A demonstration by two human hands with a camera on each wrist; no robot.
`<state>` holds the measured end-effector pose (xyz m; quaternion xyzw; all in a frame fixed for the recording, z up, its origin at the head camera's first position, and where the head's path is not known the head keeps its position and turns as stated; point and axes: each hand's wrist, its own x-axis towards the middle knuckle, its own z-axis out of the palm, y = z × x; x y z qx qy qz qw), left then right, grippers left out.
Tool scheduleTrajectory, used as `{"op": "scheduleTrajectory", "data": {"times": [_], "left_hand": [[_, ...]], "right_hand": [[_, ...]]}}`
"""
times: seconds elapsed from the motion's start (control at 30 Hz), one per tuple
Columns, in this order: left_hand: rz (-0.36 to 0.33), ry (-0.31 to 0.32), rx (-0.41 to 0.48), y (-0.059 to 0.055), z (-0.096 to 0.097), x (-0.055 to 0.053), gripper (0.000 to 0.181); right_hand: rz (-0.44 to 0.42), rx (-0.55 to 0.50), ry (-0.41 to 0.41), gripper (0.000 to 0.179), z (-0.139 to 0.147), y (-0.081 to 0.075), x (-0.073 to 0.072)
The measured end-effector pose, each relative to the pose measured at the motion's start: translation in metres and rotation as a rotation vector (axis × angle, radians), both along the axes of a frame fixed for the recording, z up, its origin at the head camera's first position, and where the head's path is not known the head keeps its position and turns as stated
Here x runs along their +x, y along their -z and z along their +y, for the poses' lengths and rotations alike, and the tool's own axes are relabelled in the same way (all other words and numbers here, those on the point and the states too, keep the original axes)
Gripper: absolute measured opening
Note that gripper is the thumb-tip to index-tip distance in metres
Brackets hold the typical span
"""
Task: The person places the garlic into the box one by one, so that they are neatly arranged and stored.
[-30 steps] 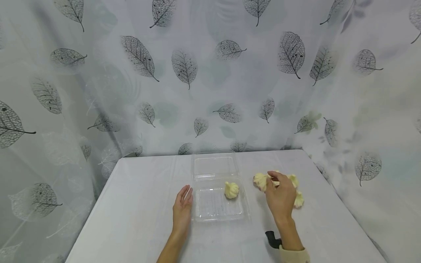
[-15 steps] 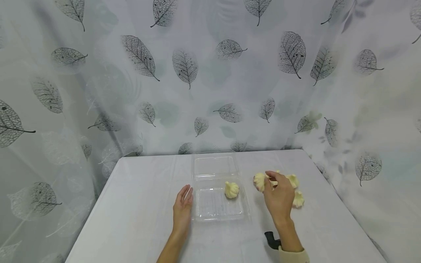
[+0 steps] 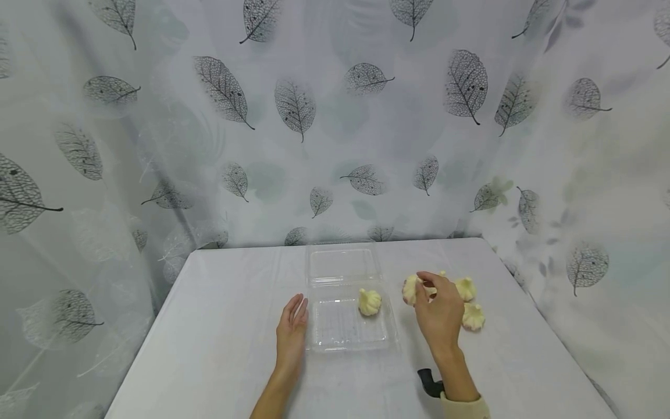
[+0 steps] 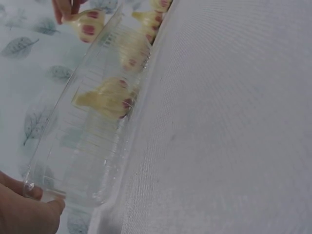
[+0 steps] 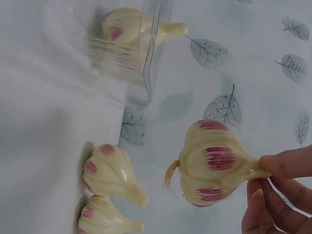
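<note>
My right hand pinches a garlic bulb by its stem between thumb and fingers. The bulb is cream with purple-red streaks, and dry roots hang from its base. In the head view it is to the right of a clear plastic clamshell box, whose lid lies folded back. Inside the box, toward its right side, sits another garlic bulb. Extended fingers of my left hand rest against the box's left side; in the left wrist view they overlap its corner.
More garlic bulbs lie on the right of the white table, one behind another; my right hand partly hides a further bulb. A black band shows beside the right forearm. A leaf-printed curtain hangs behind the table.
My right hand has shifted slightly left with the pinched garlic bulb, uncovering more of the bulbs on the right. The left hand and the box stay in place.
</note>
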<state>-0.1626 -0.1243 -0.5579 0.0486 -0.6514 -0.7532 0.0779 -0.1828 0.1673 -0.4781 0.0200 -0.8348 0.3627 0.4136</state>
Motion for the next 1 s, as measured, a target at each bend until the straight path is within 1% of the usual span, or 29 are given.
{"op": "scheduleTrajectory", "data": {"times": [0.07, 0.27, 0.5, 0.63, 0.83, 0.93, 1.0], "left_hand": [[0.006, 0.002, -0.004, 0.0, 0.0, 0.0, 0.051], [0.013, 0.017, 0.024, -0.001, -0.001, 0.0, 0.052], [0.001, -0.002, 0.007, -0.001, 0.0, -0.001, 0.051], [-0.003, -0.004, 0.013, 0.0, 0.0, -0.001, 0.05], [0.011, 0.003, 0.006, 0.0, 0.0, 0.0, 0.051], [-0.002, 0.0, 0.018, 0.0, 0.0, 0.0, 0.05], [0.007, 0.003, 0.019, 0.0, 0.0, 0.0, 0.051]], "right_hand": [[0.001, 0.003, -0.001, 0.02, -0.001, 0.0, 0.0], [0.005, 0.011, -0.018, 0.021, -0.005, -0.001, 0.001], [-0.02, 0.003, -0.028, 0.021, -0.01, 0.001, 0.003], [-0.013, 0.01, -0.031, 0.021, -0.012, 0.001, 0.004], [0.0, 0.02, -0.043, 0.022, -0.016, 0.0, 0.005], [0.003, 0.023, -0.055, 0.022, -0.018, -0.001, 0.005], [0.003, 0.026, -0.059, 0.022, -0.019, 0.0, 0.005]]}}
